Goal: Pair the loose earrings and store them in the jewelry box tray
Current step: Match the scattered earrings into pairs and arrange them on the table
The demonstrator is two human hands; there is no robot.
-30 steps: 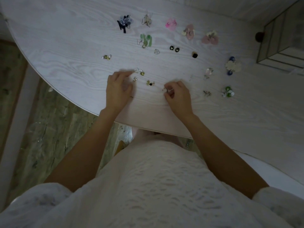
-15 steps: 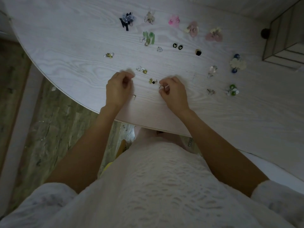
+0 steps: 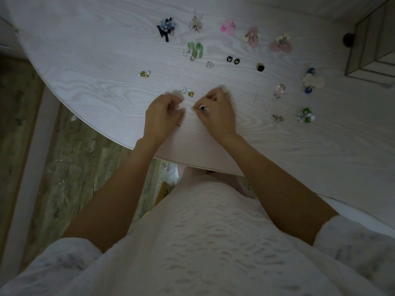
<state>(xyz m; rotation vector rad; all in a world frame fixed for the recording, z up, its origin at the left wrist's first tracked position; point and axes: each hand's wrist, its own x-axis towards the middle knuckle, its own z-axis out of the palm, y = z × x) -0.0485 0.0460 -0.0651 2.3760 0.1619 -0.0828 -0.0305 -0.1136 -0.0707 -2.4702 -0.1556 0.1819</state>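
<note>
A: While both hands work near the table [image 3: 89, 67] edge, I read the left hand [image 3: 163, 115] as pinching a tiny clear-and-gold earring [image 3: 177, 108] at its fingertips. Fingers curled tight, narrow grip.

B: And the right?

A: Right hand [image 3: 215, 113] now pinches the gold-and-black earring [image 3: 197, 108]. A sec ago that piece lay loose on the wood btw the hands, w/ the right hand just beside it. So it's been picked up, and the two hands have closed in, almost touching.

B: Meaning?

A: My guess: I'm comparing the two or fitting a back on. Too small to tell which.

B: Farther out?

A: Another gold-and-clear piece [image 3: 188, 92] sits just beyond the hands, untouched. Past that, sorted pairs: green pair [image 3: 195, 50], black studs [image 3: 233, 60], pink pair [image 3: 228, 27], dark blue pair [image 3: 167, 26], more to the right.

B: The box?

A: Jewelry box [image 3: 373, 45] at far right, well apart from the hands. Nothing stored that I can see, so pairing is mostly done and storing isn't begun.
</note>
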